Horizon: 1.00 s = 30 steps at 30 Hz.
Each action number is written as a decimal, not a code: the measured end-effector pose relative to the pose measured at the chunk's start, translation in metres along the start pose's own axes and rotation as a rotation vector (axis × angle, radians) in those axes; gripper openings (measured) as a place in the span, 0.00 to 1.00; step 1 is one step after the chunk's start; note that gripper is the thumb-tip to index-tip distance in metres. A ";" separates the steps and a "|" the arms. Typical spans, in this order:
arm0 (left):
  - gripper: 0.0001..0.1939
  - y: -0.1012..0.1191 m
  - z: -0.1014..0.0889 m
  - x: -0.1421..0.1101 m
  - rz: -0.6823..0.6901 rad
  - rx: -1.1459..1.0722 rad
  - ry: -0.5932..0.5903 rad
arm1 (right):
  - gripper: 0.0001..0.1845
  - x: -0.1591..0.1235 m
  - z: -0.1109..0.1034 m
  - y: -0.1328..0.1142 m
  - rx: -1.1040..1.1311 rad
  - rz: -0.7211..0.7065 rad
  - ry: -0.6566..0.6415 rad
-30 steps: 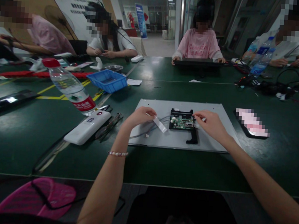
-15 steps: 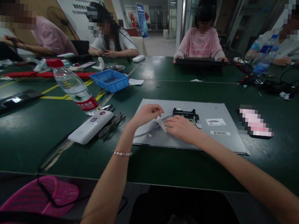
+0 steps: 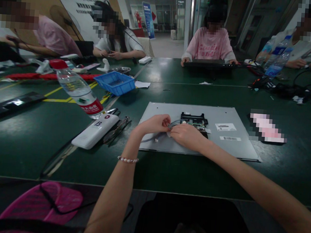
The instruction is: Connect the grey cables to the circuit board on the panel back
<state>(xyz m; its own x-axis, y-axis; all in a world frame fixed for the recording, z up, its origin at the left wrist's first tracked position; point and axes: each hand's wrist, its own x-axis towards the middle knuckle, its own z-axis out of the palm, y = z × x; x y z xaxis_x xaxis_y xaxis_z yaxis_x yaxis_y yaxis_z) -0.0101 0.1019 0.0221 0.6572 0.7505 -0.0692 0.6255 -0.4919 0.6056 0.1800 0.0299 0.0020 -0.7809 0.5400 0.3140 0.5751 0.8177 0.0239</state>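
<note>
A flat silver display panel (image 3: 238, 149) lies on the table before me, with a black-framed circuit board (image 3: 194, 117) on its back. A bundle of grey cable (image 3: 175, 123) runs from the board towards the panel's left side. My left hand (image 3: 156, 125) is closed, fingertips pinched together at the cable. Touching it from the right, my right hand (image 3: 187, 135) is closed too, its fingers pressed down over the cable. A sliver of a white strip, looking like tape, shows under the fingertips; most of it is hidden between both hands.
Left of the panel are a white power bank (image 3: 94, 131), glasses (image 3: 117, 129) and a tilted water bottle (image 3: 78, 91). Behind stands a blue tray (image 3: 115, 83). A phone (image 3: 268, 128) lies on the right. Several people sit around the table; a pink basket (image 3: 43, 201) is below.
The white strip stretched between my hands before; now it is mostly covered at the cable. My hands have come together and slightly lower, uncovering more of the circuit board.
</note>
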 end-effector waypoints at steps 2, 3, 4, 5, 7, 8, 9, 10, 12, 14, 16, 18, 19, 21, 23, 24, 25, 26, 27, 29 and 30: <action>0.15 -0.006 0.002 0.001 -0.018 0.023 -0.009 | 0.14 0.000 -0.001 -0.003 0.032 -0.004 -0.010; 0.16 -0.009 0.002 0.001 -0.026 0.037 -0.005 | 0.15 0.000 -0.002 -0.005 0.050 -0.007 -0.022; 0.17 -0.012 0.003 0.001 -0.036 0.049 -0.002 | 0.16 -0.001 -0.005 -0.007 0.067 -0.009 -0.036; 0.18 -0.014 0.002 0.001 -0.045 0.061 0.000 | 0.17 -0.003 -0.007 -0.010 0.082 -0.013 -0.051; 0.20 -0.018 0.001 0.001 -0.053 0.083 0.001 | 0.23 -0.007 -0.013 -0.016 0.100 -0.022 -0.078; 0.20 -0.019 0.000 0.001 -0.053 0.092 0.000 | 0.25 -0.009 -0.016 -0.019 0.103 -0.024 -0.090; 0.21 -0.020 -0.001 0.001 -0.051 0.095 -0.002 | 0.28 -0.011 -0.018 -0.023 0.104 -0.023 -0.100; 0.20 -0.021 -0.002 0.000 -0.051 0.094 -0.007 | 0.30 -0.013 -0.020 -0.026 0.103 -0.019 -0.107; 0.19 -0.023 -0.003 0.000 -0.052 0.083 -0.004 | 0.33 -0.017 -0.021 -0.031 0.100 -0.010 -0.114; 0.17 -0.026 -0.004 0.000 -0.048 0.073 0.011 | 0.35 -0.019 -0.021 -0.034 0.098 -0.003 -0.112; 0.17 -0.029 -0.004 0.000 -0.042 0.059 0.027 | 0.35 -0.020 -0.020 -0.035 0.100 0.000 -0.115; 0.17 -0.030 -0.004 0.000 -0.043 0.042 0.031 | 0.34 -0.021 -0.021 -0.036 0.103 0.007 -0.121; 0.17 -0.031 -0.004 0.001 -0.051 0.036 0.032 | 0.33 -0.022 -0.021 -0.036 0.104 0.012 -0.123; 0.16 -0.031 -0.004 0.001 -0.076 0.032 0.035 | 0.32 -0.023 -0.022 -0.037 0.103 0.021 -0.125; 0.16 -0.030 -0.003 0.001 -0.103 0.032 0.046 | 0.31 -0.024 -0.022 -0.039 0.099 0.022 -0.129; 0.15 -0.030 -0.003 0.001 -0.113 0.031 0.055 | 0.31 -0.025 -0.022 -0.040 0.098 0.021 -0.132; 0.15 -0.029 -0.003 0.001 -0.121 0.030 0.064 | 0.31 -0.025 -0.022 -0.040 0.098 0.020 -0.136; 0.14 -0.029 -0.003 0.001 -0.126 0.033 0.073 | 0.31 -0.026 -0.022 -0.041 0.101 0.020 -0.138; 0.14 -0.028 -0.003 0.001 -0.126 0.044 0.081 | 0.31 -0.026 -0.023 -0.042 0.107 0.021 -0.139; 0.13 -0.027 -0.003 0.001 -0.111 0.093 0.099 | 0.31 -0.028 -0.025 -0.043 0.132 0.025 -0.136; 0.13 -0.026 -0.003 0.002 -0.101 0.120 0.110 | 0.30 -0.029 -0.026 -0.042 0.152 0.027 -0.133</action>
<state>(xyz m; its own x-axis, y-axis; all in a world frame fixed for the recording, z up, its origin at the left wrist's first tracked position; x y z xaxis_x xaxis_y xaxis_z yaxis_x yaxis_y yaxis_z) -0.0266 0.1177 0.0087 0.5426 0.8393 -0.0345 0.7361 -0.4554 0.5008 0.1851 -0.0251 0.0168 -0.7971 0.5751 0.1842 0.5604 0.8181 -0.1291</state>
